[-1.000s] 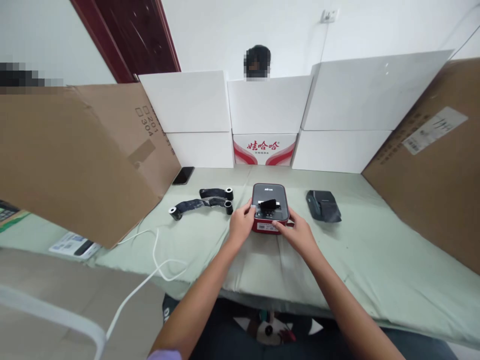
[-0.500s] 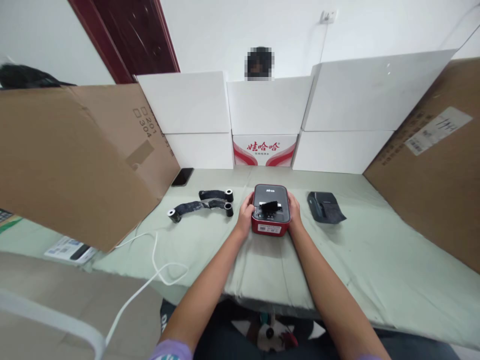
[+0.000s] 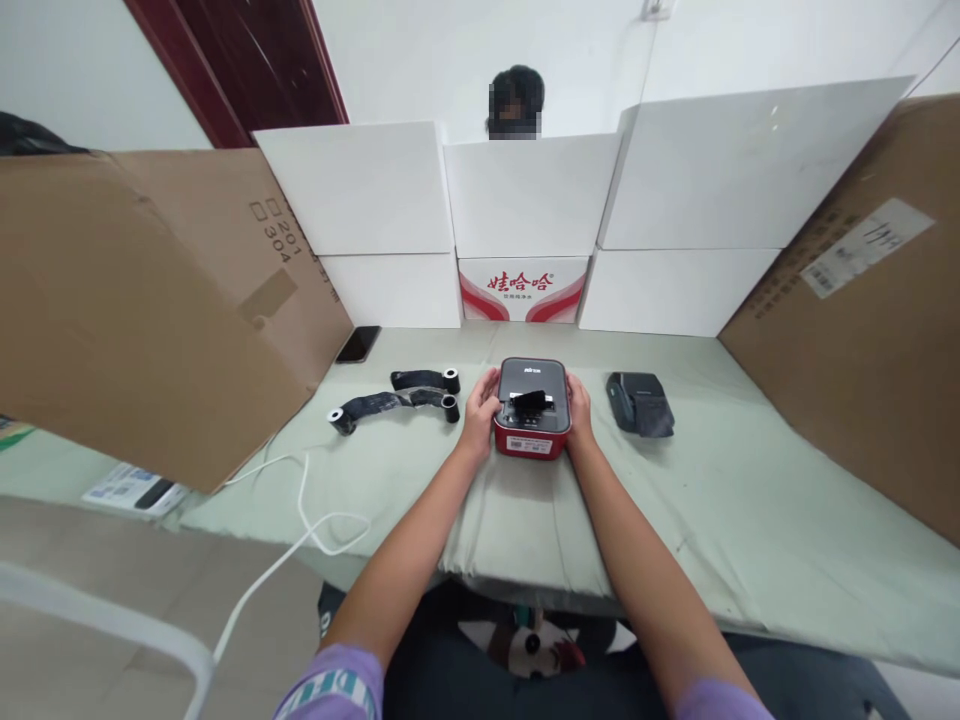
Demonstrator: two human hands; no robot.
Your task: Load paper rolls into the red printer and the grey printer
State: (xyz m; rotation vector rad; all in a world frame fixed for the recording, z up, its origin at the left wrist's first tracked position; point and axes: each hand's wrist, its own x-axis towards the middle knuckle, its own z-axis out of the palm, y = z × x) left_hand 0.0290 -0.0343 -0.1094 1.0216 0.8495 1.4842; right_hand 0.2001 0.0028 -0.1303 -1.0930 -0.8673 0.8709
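Observation:
A red box-shaped device (image 3: 525,441) with a black top stands at the table's middle, with a white label on its near side. A short black strip (image 3: 529,401) sticks out of its top. My left hand (image 3: 481,410) is closed around its left side, thumb at the top edge. Against the right side my right hand (image 3: 579,408) is closed, its fingers partly hidden behind the device. To the left lie black ribbons (image 3: 379,403) on small spools. A small dark device (image 3: 640,404) with a black flap lies to the right.
A phone (image 3: 358,345) lies at the back left. White boxes (image 3: 536,195) line the back edge, and large cardboard panels (image 3: 150,300) flank the table. A white cable (image 3: 304,500) runs over the front left edge. Behind the boxes a person's head (image 3: 516,90) shows.
The whole view has shifted slightly, with the scene sitting a little higher and further left. Both hands keep their hold on the red device. The small device's black flap looks less spread out.

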